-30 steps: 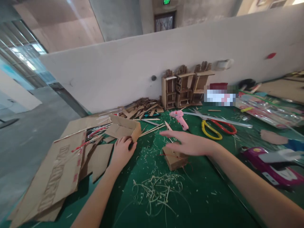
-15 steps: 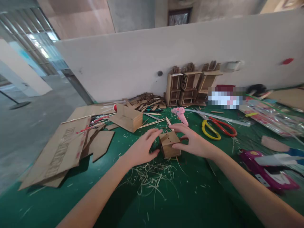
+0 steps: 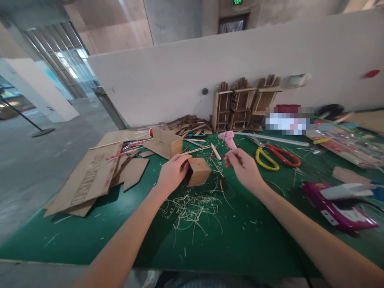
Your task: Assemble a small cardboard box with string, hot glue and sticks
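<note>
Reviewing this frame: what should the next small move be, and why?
Probably lower the right hand to the thin red looped wire on the flat green tabletop and draw it aside: it curls just right of the small brown cardboard box, below the right hand, while the left hand holds the box's left edge.

The brown box [image 3: 200, 172], open toward the left, sits in the left hand [image 3: 172, 173]. A thin red strand [image 3: 221, 155] meets the right hand [image 3: 244, 166].
</note>
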The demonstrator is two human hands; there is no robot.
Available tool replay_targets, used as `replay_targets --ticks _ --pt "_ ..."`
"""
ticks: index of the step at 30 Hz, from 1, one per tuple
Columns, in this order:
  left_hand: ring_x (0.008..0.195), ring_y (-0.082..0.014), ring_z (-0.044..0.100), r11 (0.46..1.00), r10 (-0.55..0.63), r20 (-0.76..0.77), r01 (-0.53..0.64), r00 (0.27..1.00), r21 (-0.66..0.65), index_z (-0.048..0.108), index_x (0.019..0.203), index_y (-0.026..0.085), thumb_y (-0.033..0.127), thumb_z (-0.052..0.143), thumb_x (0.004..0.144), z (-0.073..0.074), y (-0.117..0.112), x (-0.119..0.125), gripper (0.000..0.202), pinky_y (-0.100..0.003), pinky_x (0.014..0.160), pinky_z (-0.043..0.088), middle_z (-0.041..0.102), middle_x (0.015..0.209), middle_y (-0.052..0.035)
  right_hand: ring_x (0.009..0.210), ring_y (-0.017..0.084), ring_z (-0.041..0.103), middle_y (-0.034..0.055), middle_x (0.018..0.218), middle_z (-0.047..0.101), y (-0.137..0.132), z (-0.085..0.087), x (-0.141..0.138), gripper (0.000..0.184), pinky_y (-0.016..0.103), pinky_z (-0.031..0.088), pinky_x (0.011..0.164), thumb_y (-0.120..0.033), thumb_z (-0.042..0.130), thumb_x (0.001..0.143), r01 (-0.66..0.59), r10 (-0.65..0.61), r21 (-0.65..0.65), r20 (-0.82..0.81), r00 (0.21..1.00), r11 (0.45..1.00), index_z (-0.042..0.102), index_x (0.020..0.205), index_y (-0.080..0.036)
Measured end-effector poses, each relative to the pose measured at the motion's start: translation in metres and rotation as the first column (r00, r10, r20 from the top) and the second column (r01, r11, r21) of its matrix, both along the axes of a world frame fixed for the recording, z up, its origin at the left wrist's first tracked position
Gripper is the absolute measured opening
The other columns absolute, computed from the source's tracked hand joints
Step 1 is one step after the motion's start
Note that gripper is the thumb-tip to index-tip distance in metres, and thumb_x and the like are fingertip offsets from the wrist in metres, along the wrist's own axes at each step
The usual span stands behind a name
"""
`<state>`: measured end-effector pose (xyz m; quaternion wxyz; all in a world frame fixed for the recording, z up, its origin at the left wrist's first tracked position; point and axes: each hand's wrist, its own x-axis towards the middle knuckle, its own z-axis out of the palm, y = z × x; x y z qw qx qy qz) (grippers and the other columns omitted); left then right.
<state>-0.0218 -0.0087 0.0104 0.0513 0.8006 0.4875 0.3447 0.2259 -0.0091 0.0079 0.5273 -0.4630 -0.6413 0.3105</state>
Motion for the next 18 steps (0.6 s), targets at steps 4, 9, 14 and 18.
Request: replay_targets --ticks 4,9,14,18 --pt "0.083 -0.0193 0.065 1.0 0.009 0.034 -0.01 0.999 0.027 0.062 0.113 0.021 0.016 0.053 0.086 0.001 -0.006 -0.002 0.029 -0.032 0.075 0.053 0.069 0.099 -0.0058 0.055 0.013 0.054 -0.0019 0.069 0.051 -0.005 -0.01 -0.002 0.023 0.032 0.049 0.057 -0.044 0.051 0.087 0.018 -0.019 -0.035 -0.045 0.999 0.999 0.054 0.089 -0.021" --pt "0.076 -0.015 0.062 0.991 -0.123 -0.014 0.124 0.992 0.047 0.065 0.104 0.021 0.019 0.051 0.09 0.005 -0.016 -0.005 0.02 -0.029 0.07 0.052 0.067 0.095 -0.0038 0.056 0.014 0.052 0.0023 0.073 0.058 -0.01 -0.019 0.0 0.023 0.03 0.045 0.055 -0.04 0.047 0.089 0.168 -0.17 0.031 0.16 0.972 0.985 0.057 0.088 -0.02" --pt "0.091 -0.0162 0.061 0.96 -0.202 -0.086 0.214 0.976 0.182 0.065 0.107 0.022 0.014 0.049 0.092 0.002 -0.016 -0.014 0.023 -0.033 0.08 0.052 0.062 0.103 -0.0059 0.07 0.021 0.061 0.0059 0.076 0.066 -0.012 -0.019 0.004 0.021 0.038 0.05 0.069 -0.033 0.047 0.088 0.062 -0.083 0.057 0.508 0.857 0.996 0.062 0.088 -0.019" --pt "0.093 -0.0154 0.062 0.918 -0.223 -0.15 0.259 0.963 0.301 0.064 0.11 0.021 0.016 0.045 0.096 -0.002 -0.018 -0.014 0.025 -0.032 0.08 0.053 0.063 0.105 -0.0068 0.123 0.029 0.05 0.0123 0.13 0.058 -0.025 -0.015 0.001 0.039 0.051 0.039 0.104 -0.033 0.047 0.091 -0.122 0.015 0.168 0.529 0.849 0.978 0.052 0.127 -0.019"
